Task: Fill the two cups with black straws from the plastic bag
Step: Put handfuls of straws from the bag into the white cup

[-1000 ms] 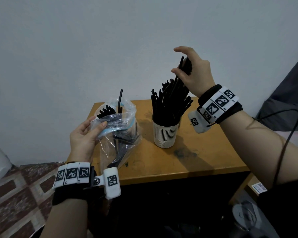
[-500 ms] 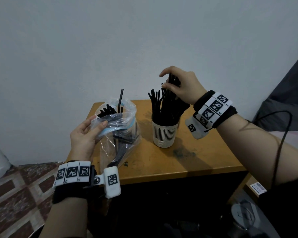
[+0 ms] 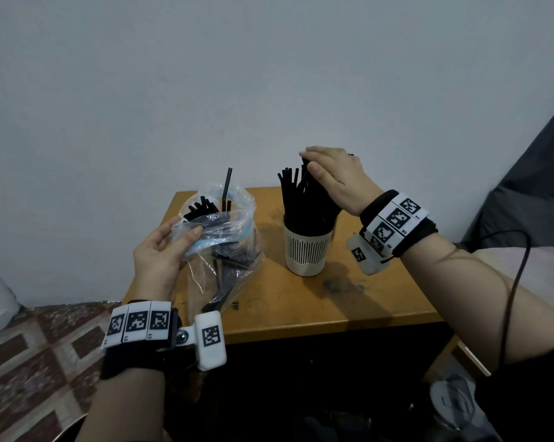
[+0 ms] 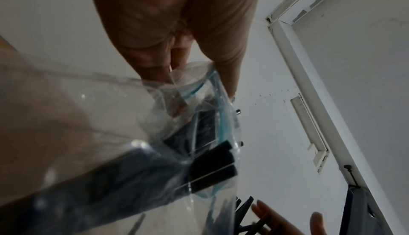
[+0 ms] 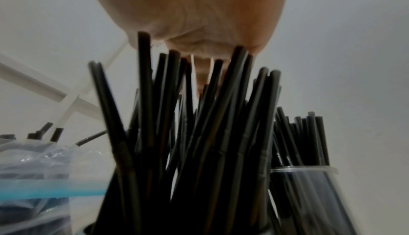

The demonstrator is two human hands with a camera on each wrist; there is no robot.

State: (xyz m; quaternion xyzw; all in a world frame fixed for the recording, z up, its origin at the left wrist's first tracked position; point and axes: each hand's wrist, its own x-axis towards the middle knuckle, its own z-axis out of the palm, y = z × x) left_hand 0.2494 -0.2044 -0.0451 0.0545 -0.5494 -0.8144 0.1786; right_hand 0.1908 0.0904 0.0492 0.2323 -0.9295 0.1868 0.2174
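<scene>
A clear zip plastic bag (image 3: 224, 247) with black straws (image 4: 212, 156) inside hangs over the table's left part, and my left hand (image 3: 185, 228) pinches its mouth. A white slotted cup (image 3: 306, 253) stands mid-table, packed with black straws (image 3: 301, 199). My right hand (image 3: 310, 161) lies flat on their tops with the fingers straight, holding nothing. In the right wrist view a clear cup (image 5: 309, 177) full of straws stands right beside the white one. More straw ends (image 3: 202, 207) show behind the bag; their container is hidden.
The small orange table (image 3: 333, 301) stands against a white wall, its front edge near my forearms. A dark cloth (image 3: 530, 193) and a black cable (image 3: 518, 282) are at the right. Patterned floor (image 3: 30, 362) lies to the left.
My right hand came down with a bunch of straws into the white cup, let them go, and now rests flat on the straw tops. The left hand and bag stayed put.
</scene>
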